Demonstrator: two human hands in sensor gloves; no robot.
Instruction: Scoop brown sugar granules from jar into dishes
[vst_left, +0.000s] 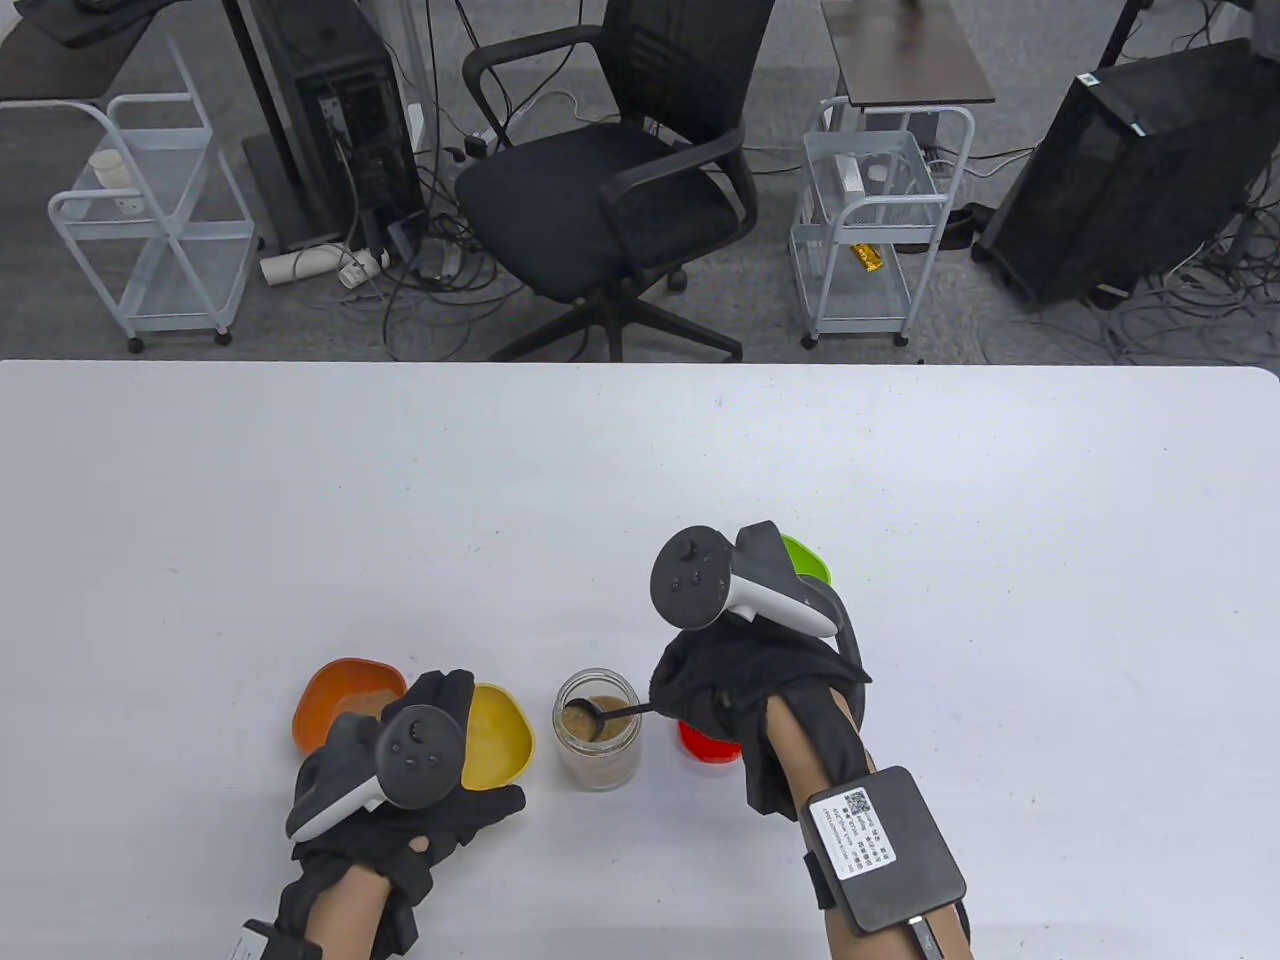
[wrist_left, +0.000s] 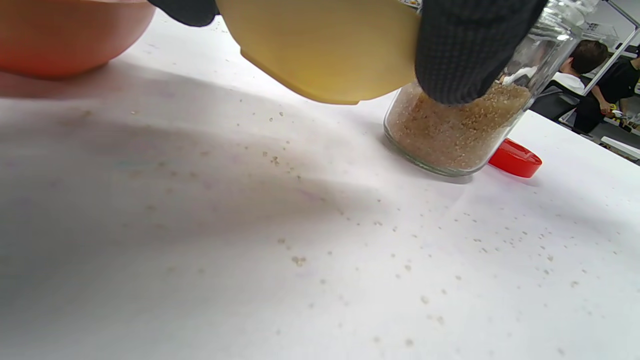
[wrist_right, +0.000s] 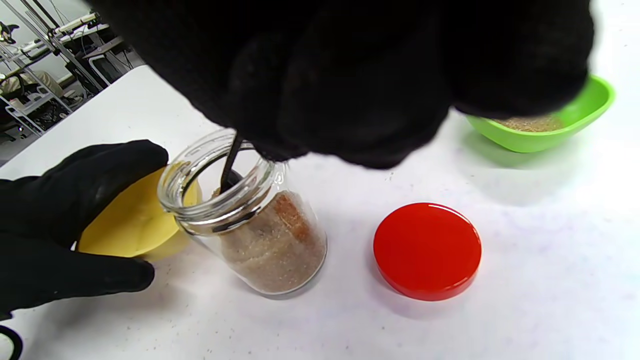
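A glass jar (vst_left: 598, 732) of brown sugar stands open near the table's front, also in the left wrist view (wrist_left: 457, 135) and the right wrist view (wrist_right: 255, 230). My right hand (vst_left: 745, 690) holds a black spoon (vst_left: 598, 713) whose bowl sits inside the jar mouth, loaded with sugar. My left hand (vst_left: 420, 790) holds the yellow dish (vst_left: 497, 735) tilted, just left of the jar; its underside shows in the left wrist view (wrist_left: 325, 45). An orange dish (vst_left: 345, 700) with sugar sits further left. A green dish (wrist_right: 545, 125) with sugar lies behind my right hand.
The red jar lid (wrist_right: 427, 250) lies flat on the table right of the jar. Loose granules (wrist_left: 300, 260) are scattered over the white table (vst_left: 900, 480). An office chair and carts stand beyond the far edge.
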